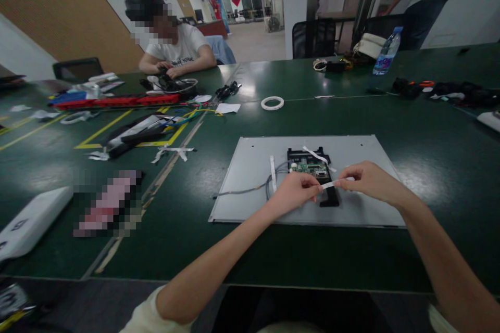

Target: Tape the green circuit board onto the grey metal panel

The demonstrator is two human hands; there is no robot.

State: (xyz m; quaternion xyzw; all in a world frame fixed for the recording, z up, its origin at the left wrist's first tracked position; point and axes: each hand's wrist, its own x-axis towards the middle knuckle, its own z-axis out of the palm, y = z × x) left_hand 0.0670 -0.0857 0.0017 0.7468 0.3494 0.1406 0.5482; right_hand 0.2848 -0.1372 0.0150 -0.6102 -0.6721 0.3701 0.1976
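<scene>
Between my two hands a short strip of white tape (328, 185) is stretched, just above a black bracket. My left hand (296, 191) pinches its left end, and my right hand (365, 182) pinches the other end. Under them lies a flat light-grey panel (242, 187). On the panel sits the black bracket (331, 199) holding a green circuit board (310, 168); my left hand partly covers it. Grey cables (246, 191) run from the board to the panel's left edge. One white tape piece (273, 173) lies by the cables, another (314, 154) across the bracket's top.
A white tape roll (272, 103) lies beyond the panel. To the left are tape scraps (174, 153), a blurred-out pink device (111, 200), a white box (35, 221) and a black bundle with wires (136, 132). A water bottle (387, 52) stands far right. A co-worker (175, 44) sits across the table.
</scene>
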